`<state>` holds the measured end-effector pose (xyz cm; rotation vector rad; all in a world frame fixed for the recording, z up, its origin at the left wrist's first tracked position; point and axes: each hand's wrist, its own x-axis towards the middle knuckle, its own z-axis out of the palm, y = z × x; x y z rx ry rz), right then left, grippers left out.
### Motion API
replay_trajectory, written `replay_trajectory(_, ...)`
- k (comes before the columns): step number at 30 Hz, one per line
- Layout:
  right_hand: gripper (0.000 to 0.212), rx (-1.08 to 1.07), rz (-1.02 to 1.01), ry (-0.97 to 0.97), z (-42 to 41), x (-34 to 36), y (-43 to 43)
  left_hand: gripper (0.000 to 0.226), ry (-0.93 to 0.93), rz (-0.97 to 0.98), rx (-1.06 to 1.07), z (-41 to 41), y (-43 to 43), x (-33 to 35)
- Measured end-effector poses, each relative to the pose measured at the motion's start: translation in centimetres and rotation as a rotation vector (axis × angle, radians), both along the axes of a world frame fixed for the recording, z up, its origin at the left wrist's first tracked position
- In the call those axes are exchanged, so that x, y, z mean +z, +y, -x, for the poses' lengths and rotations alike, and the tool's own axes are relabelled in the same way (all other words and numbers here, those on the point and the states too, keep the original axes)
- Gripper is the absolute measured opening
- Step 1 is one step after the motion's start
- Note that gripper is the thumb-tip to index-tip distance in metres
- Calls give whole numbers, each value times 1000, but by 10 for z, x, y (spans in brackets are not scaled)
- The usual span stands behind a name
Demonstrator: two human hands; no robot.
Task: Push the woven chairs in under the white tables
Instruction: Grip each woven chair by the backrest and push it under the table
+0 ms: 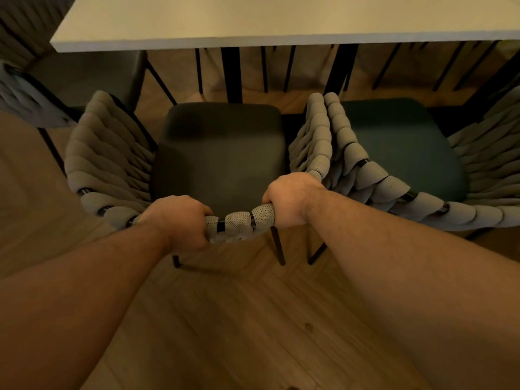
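Note:
A woven chair (pixel 222 153) with a dark seat cushion and grey rope-wrapped back stands in front of me, facing the white table (pixel 253 21). Its seat lies wholly short of the table's front edge. My left hand (pixel 180 220) grips the top rail of the chair's back on the left. My right hand (pixel 289 199) grips the same rail on the right. A second woven chair (pixel 405 153) with a dark green seat stands right beside it, their armrests touching.
A third woven chair (pixel 36 94) stands at the left, by the table's corner. Black table and chair legs (pixel 232 74) crowd the space under the tabletop. Wooden floor (pixel 253 333) stretches behind the chairs.

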<state>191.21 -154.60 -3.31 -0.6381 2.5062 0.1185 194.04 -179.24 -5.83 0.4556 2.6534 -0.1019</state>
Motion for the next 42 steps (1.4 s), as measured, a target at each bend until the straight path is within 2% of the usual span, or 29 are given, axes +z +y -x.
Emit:
replay_trajectory(9, 28, -54, 20, 39, -3, -10, -1, 29, 55, 39, 18, -4, -1, -2)
replay_trajectory(15, 27, -77, 22, 151, -7, -23, 0, 26, 78, 14, 50, -9, 1, 4)
replay_trajectory(23, 37, -164, -214, 130, -26, 2, -27, 31, 56, -149, 48, -24, -8, 18)
replay_trajectory(25, 40, -211, -211, 102, -36, 9, -38, 32, 36, -196, 27, -28, -20, 26)
replay_trajectory(29, 55, -255, -32, 33, -67, 32, -90, 51, -23, -328, 58, -42, -78, 55)
replay_trajectory(33, 61, -284, 163, 69, -86, 72, -176, 70, -60, -371, 161, -56, -165, 97)
replay_trajectory(42, 50, -388, 291, 138, -81, 177, -358, 66, 19, -294, 348, -66, -394, 206)
